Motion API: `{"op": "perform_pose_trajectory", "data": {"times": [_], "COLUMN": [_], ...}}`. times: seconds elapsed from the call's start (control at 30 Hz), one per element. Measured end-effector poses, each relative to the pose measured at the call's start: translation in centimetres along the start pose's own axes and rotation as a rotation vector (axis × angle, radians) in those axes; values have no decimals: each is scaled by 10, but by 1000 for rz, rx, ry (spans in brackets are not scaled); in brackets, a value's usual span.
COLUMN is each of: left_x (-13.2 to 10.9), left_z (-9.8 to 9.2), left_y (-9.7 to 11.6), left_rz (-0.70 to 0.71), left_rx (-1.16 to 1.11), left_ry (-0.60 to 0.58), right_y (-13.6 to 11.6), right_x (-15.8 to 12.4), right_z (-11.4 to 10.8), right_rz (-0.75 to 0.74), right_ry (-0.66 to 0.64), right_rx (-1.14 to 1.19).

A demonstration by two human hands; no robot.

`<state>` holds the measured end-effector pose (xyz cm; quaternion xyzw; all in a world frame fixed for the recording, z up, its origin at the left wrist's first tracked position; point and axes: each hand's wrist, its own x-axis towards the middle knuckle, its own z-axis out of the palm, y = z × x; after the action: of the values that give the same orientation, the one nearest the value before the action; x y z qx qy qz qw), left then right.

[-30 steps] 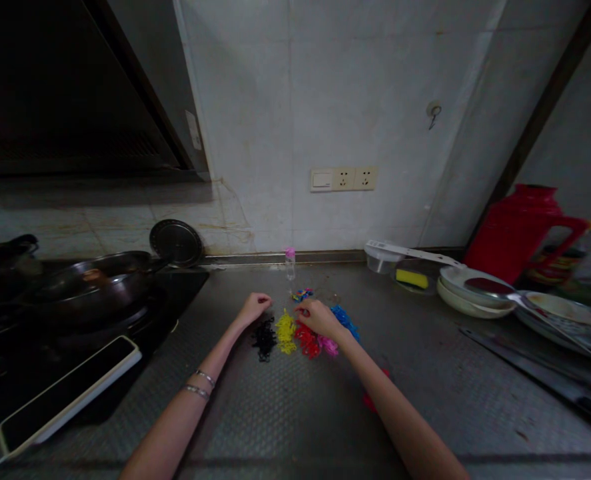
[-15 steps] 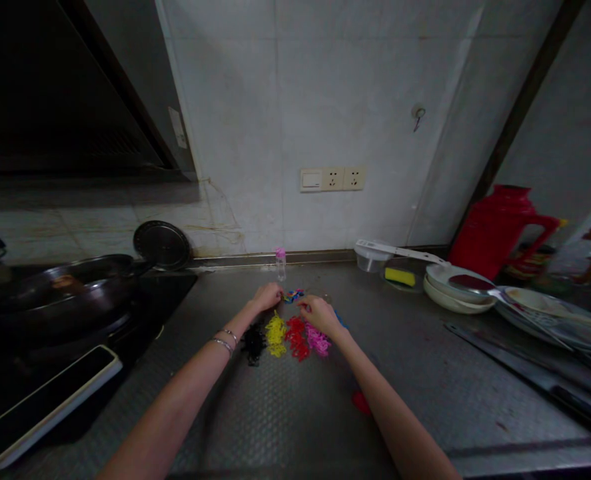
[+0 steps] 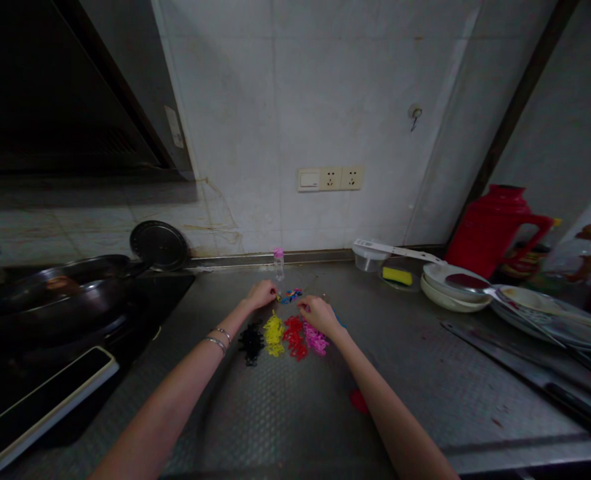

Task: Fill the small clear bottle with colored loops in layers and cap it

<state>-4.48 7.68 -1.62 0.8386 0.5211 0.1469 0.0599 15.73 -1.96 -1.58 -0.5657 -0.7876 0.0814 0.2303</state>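
My left hand (image 3: 262,294) is pinched at the left end of a small mixed heap of coloured rubber bands (image 3: 291,296), a yellow rubber band (image 3: 278,299) at its fingertips. On the heap's near right side, my right hand (image 3: 319,313) has its fingers pressed together; what they hold is too small to make out. Closer to me lie sorted piles in a row: black rubber bands (image 3: 252,343), yellow rubber bands (image 3: 274,335), red rubber bands (image 3: 295,338) and pink rubber bands (image 3: 316,339). A bit of blue (image 3: 340,319) shows behind my right hand, mostly hidden.
A clear bottle with a pink cap (image 3: 279,265) stands behind the heap by the wall. To the right are a plastic tub (image 3: 369,259), a yellow sponge (image 3: 397,276), stacked bowls (image 3: 452,301), a knife (image 3: 510,365) and a red thermos (image 3: 492,230). A wok (image 3: 70,300) sits left.
My left hand has drawn slightly left, away from the mixed heap, with yellow showing at its fingertips. My right hand stays nearly in place. The whole view has shifted a little.
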Motion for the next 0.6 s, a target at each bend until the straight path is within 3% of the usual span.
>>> {"op": "perform_pose_trajectory", "data": {"times": [0.37, 0.6], "left_x": [-17, -25], "left_z": [-34, -31], "left_y": [2, 19], "left_rz": [81, 128], "left_rx": [93, -7], "left_ry": [92, 98], "right_y": [-4, -11], "right_x": [-2, -2], "right_z": [0, 3], "right_rz": [50, 11], "right_ry": [-20, 10], "right_rx": [-30, 1]}}
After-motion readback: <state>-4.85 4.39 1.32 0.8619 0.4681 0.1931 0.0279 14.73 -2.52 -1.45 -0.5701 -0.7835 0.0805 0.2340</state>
